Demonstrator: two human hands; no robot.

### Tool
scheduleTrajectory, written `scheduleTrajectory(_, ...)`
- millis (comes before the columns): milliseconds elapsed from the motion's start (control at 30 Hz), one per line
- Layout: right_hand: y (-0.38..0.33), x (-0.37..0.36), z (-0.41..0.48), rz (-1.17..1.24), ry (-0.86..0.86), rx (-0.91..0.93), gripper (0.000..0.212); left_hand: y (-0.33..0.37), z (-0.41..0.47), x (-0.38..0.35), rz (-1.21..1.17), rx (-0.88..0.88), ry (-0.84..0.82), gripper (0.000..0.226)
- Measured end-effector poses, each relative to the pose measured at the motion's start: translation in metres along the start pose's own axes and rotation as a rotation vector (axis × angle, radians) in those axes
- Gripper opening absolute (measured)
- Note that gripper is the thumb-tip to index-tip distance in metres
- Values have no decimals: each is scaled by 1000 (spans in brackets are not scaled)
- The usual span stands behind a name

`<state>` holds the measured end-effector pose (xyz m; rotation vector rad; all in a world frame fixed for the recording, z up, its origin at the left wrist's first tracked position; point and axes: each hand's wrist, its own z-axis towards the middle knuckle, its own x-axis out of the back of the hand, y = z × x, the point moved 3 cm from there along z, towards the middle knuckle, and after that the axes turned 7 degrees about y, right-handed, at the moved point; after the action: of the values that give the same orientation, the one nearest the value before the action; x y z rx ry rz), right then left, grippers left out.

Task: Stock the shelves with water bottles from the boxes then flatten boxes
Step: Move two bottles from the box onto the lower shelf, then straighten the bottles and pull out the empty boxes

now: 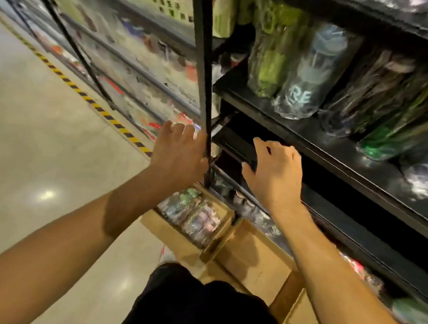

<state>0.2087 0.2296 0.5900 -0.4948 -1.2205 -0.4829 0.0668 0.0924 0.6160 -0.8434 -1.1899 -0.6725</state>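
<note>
My left hand (180,150) is beside the black upright post (202,82) of the shelving unit, its fingers hooked over the far side; what they touch is hidden. My right hand (274,173) rests with fingers spread on the front edge of a black shelf (238,143), holding nothing. Wrapped water bottles, one clear with pale lettering (310,74) and one green (276,50), stand on the shelf above. On the floor below sits an open cardboard box (223,228) holding wrapped bottles (192,214).
More cardboard boxes (258,262) lie on the floor along the shelf base by my dark trousers (193,306). A glass-fronted cooler row (129,57) runs off to the left behind yellow-black floor tape (66,79). Pale floor (26,143) stretches to the left.
</note>
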Motion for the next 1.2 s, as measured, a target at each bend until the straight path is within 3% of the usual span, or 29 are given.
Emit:
scheduleTrajectory(433,-163,-153,39,-23,-316,83,66,-142,-17,-148,-83,158,-215,53)
scheduleTrajectory(567,-187,-223,33,13,-356,42,52,-162,-19,-221,-119,144,-292,51)
scheduleTrajectory(633,-192,-266,26,30,-343,-2,49,-166,-22,-263,-147,126,-352,51)
scheduleTrajectory(767,-204,-365,9,53,-464,-45,68,-167,-29,-358,-136,72,-438,48)
scheduleTrajectory(933,-201,-486,-24,27,-476,-82,69,-148,-37,-484,-87,-60,-512,65)
scheduleTrajectory(1200,-178,-649,-79,-4,-590,-161,70,-107,-60,-650,-60,-177,-565,55)
